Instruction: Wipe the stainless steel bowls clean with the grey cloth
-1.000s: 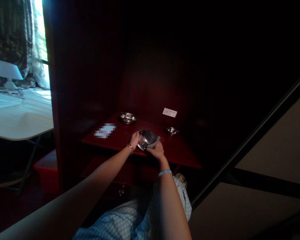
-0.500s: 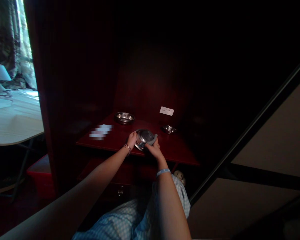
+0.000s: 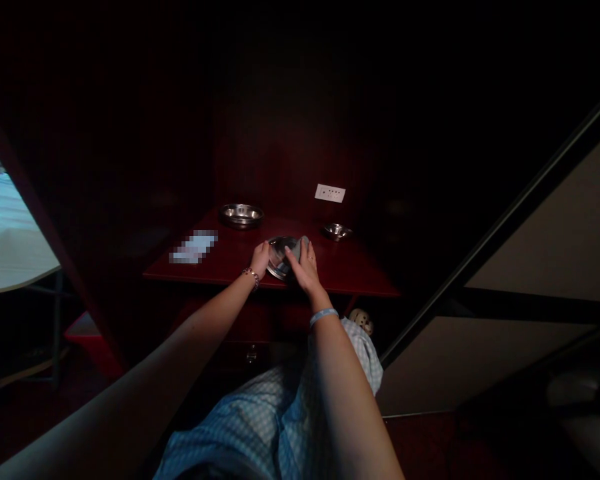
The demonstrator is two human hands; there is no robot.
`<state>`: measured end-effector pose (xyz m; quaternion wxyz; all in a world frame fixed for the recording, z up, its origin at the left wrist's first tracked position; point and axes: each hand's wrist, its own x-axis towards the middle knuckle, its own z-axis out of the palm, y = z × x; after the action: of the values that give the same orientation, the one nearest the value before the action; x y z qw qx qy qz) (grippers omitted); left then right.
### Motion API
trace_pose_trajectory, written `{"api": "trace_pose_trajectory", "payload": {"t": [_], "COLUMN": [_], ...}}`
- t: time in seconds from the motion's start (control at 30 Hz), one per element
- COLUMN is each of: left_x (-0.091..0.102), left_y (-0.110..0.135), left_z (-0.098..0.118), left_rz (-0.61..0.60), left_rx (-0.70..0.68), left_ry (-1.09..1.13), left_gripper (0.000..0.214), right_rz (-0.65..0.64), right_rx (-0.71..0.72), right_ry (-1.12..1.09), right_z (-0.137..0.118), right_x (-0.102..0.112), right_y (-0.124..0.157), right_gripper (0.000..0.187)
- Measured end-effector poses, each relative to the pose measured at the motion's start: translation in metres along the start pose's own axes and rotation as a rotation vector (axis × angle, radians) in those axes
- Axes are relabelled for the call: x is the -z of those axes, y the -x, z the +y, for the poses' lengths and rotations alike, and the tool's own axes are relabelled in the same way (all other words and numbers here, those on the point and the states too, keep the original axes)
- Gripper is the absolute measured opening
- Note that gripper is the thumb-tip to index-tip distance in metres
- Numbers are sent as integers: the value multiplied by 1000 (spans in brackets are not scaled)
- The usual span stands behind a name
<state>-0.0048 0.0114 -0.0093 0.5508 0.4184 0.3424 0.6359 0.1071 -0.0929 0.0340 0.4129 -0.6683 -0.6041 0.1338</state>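
Observation:
Above the front part of a dark red shelf [image 3: 345, 277], a shiny steel bowl [image 3: 279, 257] is held tilted, its rounded outside partly facing me. At its left rim my left hand [image 3: 261, 259] is closed, with a beaded bracelet on the wrist. My right hand [image 3: 307, 268] holds a grey cloth [image 3: 305, 245] against the bowl's right side, the fingers lying along the cloth and the thumb towards the bowl. The hand covers part of both the cloth and the bowl.
Behind, on the shelf, stand a wider steel bowl [image 3: 241, 216] at left and a small steel bowl [image 3: 337, 231] at right. A blurred pale item [image 3: 194, 247] lies near the left edge. A wall socket [image 3: 330, 193] is at the back. A pale table [image 3: 17, 233] stands left.
My right hand and the cloth have shifted on the bowl, the fingers now straighter and pointing upward. The bowl has turned slightly. My view has tilted, so the shelf appears higher.

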Motion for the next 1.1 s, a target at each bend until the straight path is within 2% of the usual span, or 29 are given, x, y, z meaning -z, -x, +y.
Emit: {"api": "trace_pose_trajectory", "payload": {"t": [0.17,0.37,0.5,0.67,0.77,0.97,1.1], "left_x": [-1,-1,0,-2,-4,-5,-6], "left_y": [3,3,2,4,7,8,6], "left_z": [1,0,-5,-3,4,3,-4], "left_rz": [-2,-10,-29,-29,-18,-16,-38], "left_rx": [-16,-34,-43,-54,-38,-26,-28], "left_ry": [-4,-25,-36,-2,-2,4,-7], "left_gripper": [29,30,32,33,30,26,27], "right_rz": [45,95,153,198,238,266,244], "right_rx": [35,94,34,-120,-135,-43,105], "right_ry": [18,108,105,-104,-165,-116,3], "right_z": [-3,-1,8,18,17,13,12], "right_x": [-2,-4,-4,-3,-3,-1,6], "right_y": [0,5,1,-9,-11,-21,-31], "right_gripper": [59,56,58,60,56,54,47]}}
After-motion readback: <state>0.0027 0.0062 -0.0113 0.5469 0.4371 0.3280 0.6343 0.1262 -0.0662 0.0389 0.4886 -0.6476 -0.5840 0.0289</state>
